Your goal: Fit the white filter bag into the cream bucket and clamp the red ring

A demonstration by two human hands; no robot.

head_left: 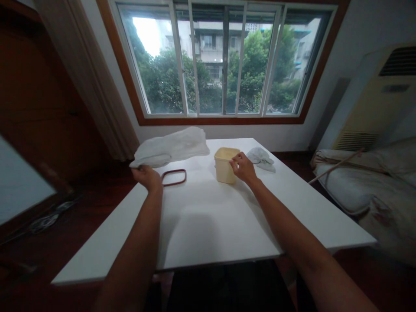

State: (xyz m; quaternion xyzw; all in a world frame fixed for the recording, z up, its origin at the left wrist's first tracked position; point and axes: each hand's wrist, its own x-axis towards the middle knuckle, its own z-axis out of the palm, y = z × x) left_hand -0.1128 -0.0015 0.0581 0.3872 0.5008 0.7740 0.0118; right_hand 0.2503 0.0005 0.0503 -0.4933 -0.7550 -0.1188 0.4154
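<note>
A thin white plastic bag [175, 146], puffed out toward the right, hangs in the air above the table's far left part. My left hand [146, 177] is closed on its near left edge. Just right of that hand lies a dark red rectangular ring [174, 177] with rounded corners, flat on the table. A small pale yellow bin [224, 169] stands upright with its mouth up; its inside bottom is hidden. The fingers of my right hand [243, 168] pinch the bin's right side near the rim. Behind this hand rests a crumpled whitish plastic bag [261, 158].
The white table [201, 234] stretches from my lap toward the window [224, 60]. To the right are a covered bulky bundle [351, 173] with a stick across it and a tall air conditioner [373, 99]. Cables [48, 219] lie on the floor at left.
</note>
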